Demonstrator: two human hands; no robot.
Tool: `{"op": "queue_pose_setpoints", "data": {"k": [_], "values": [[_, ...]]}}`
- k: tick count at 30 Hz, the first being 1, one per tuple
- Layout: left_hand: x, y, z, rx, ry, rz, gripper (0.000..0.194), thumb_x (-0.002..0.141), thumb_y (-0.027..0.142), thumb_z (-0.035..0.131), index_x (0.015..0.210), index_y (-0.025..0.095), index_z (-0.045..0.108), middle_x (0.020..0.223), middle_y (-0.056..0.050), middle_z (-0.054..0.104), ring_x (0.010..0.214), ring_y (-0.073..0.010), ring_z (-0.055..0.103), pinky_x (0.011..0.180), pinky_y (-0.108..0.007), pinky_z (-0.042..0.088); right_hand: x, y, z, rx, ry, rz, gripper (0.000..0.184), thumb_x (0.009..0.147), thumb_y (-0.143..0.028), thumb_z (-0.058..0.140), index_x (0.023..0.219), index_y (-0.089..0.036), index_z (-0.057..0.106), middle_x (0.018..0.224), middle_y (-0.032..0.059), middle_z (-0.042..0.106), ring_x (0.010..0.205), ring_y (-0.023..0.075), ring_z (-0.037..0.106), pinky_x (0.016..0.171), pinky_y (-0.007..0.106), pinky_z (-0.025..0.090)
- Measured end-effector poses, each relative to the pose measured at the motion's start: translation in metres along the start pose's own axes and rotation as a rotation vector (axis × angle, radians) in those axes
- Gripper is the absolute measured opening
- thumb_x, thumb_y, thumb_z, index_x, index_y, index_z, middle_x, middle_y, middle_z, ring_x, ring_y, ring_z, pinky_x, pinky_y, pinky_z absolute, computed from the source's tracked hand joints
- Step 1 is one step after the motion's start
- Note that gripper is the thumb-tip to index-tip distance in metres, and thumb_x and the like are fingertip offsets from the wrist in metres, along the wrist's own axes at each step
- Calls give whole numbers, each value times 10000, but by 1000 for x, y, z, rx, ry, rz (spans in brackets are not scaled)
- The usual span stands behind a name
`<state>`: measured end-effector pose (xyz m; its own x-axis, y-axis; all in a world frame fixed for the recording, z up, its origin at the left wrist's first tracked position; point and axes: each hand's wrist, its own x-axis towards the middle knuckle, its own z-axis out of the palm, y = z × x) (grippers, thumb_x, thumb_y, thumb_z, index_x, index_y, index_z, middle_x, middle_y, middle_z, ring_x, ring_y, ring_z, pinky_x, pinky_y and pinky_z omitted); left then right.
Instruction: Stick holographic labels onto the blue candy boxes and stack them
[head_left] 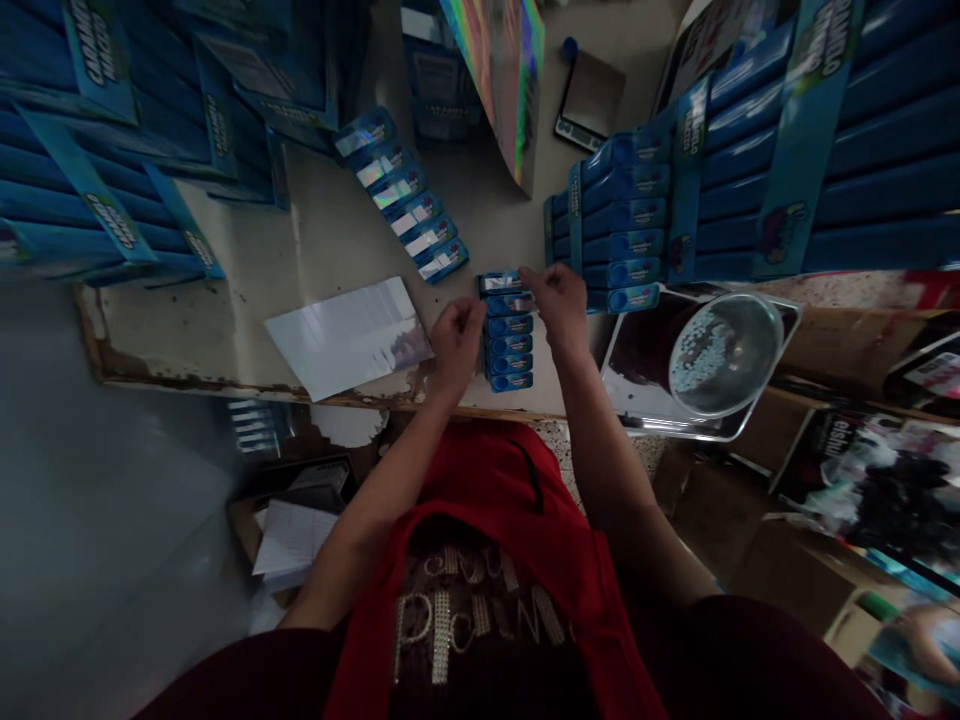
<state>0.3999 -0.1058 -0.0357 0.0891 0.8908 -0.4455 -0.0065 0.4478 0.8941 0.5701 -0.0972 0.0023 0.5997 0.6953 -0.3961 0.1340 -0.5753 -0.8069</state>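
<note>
A short column of small blue boxes (511,346) lies near the table's front edge. My left hand (457,342) is at the column's left side, its fingers pinched near the second box from the far end; anything between them is hidden. At the right side, my right hand (561,300) has thumb and fingertips closed at the right end of a small silver sticker (519,304) on that second box. The farthest box bears a shiny strip too. Up and to the left, another slanting row of blue boxes (416,215) carries silver strips. A glossy white sheet (349,335) lies left of my left hand.
Stacked blue packs (105,190) crowd the left, and more blue packs (750,150) fill the right. An iridescent sheet (510,90) and a small scale (592,95) are at the back. A clear bowl (765,350) of pale pieces sits on a tray (637,425).
</note>
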Motion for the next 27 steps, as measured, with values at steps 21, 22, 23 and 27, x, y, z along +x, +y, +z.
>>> {"op": "queue_pose_setpoints", "data": {"k": [21, 22, 23, 27], "values": [[12, 43, -30, 343, -129, -157, 174, 845, 346, 820, 810, 207, 723, 751, -12, 682, 761, -194, 605, 728, -322, 451, -23, 19, -7, 243, -159, 107, 519, 578, -486, 982, 841, -251, 601, 711, -60, 686, 710, 171, 680, 692, 318, 537], [15, 42, -30, 413, -132, -127, 171, 855, 341, 815, 806, 211, 716, 759, -15, 691, 775, -202, 616, 739, -330, 454, -25, 22, -5, 192, -103, 84, 484, 610, -481, 959, 837, -251, 599, 717, -60, 683, 713, 170, 676, 691, 313, 525], [18, 41, -30, 475, -131, -98, 168, 866, 334, 808, 804, 214, 709, 770, -20, 700, 789, -210, 628, 753, -337, 458, -28, 23, -2, 138, -46, 59, 454, 639, -476, 938, 835, -251, 596, 725, -61, 678, 717, 168, 672, 691, 309, 514], [26, 32, -22, 583, -127, -29, 148, 927, 314, 760, 833, 221, 694, 838, -41, 732, 858, -230, 674, 809, -356, 478, -30, 27, 9, 32, 86, 0, 390, 727, -452, 869, 826, -262, 542, 736, -69, 644, 726, 163, 660, 711, 303, 501]]}}
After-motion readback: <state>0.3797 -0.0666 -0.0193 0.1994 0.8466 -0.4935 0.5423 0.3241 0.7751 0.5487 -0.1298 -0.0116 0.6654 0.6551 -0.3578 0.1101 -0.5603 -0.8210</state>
